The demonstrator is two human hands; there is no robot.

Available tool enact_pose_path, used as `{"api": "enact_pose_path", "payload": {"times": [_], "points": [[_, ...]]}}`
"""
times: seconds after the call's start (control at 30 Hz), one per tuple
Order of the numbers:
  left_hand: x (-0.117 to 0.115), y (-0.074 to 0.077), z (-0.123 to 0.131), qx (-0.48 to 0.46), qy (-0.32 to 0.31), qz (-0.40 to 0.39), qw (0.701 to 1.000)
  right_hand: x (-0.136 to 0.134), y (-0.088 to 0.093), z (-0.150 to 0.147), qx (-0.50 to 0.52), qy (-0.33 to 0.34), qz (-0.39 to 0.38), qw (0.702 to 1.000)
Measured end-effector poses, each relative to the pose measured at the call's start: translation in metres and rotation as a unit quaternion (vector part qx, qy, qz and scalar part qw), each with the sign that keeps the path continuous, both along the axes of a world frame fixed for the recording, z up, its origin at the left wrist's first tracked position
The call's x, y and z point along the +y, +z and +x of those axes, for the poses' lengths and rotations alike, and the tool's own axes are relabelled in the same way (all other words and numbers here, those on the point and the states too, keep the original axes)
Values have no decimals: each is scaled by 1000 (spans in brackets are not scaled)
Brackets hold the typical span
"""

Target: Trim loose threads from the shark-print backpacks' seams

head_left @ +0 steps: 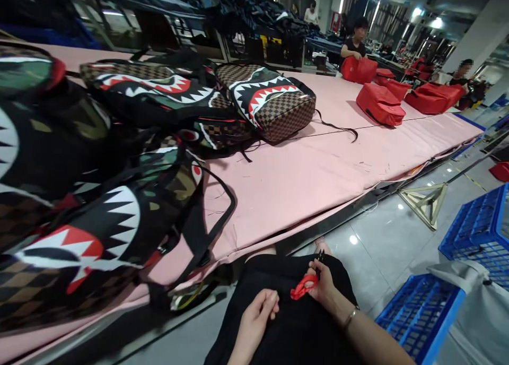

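Observation:
My right hand (323,283) is closed round a small pair of dark-tipped thread snips (320,255), whose points stick up past the fingers. A bunched red strip (301,289) hangs at the same hand; whether it is wound on the handle or on a finger I cannot tell. My left hand (262,307) is held over my dark-clothed lap with thumb and fingertips pinched together. Anything between those fingertips is too small to make out. Nearest on the table, to the left, lies a shark-mouth backpack (119,222) in camouflage and brown check, its black strap (222,216) looping over the edge.
More patterned backpacks (274,100) are piled along the pink-covered table (278,195). Red bags (380,104) lie farther down, with people near them. Blue crates (421,312) and a triangular metal stand (425,203) are on the floor to the right.

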State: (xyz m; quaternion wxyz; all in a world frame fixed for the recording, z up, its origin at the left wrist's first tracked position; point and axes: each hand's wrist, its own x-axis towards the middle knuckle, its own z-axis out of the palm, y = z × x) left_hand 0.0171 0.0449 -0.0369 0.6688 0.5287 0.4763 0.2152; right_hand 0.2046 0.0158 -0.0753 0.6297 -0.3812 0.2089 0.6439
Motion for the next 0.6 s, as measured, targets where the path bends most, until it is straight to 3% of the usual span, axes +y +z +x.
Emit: {"api": "enact_pose_path", "payload": {"times": [0.27, 0.5, 0.6], "points": [[13, -16, 7, -13, 53, -75, 996, 8, 2, 1, -9, -15, -3, 1000], [30, -25, 17, 35, 4, -111, 993, 11, -5, 9, -16, -47, -26, 998], [33, -30, 19, 59, 20, -144, 988, 12, -6, 12, -18, -38, -40, 998]]}}
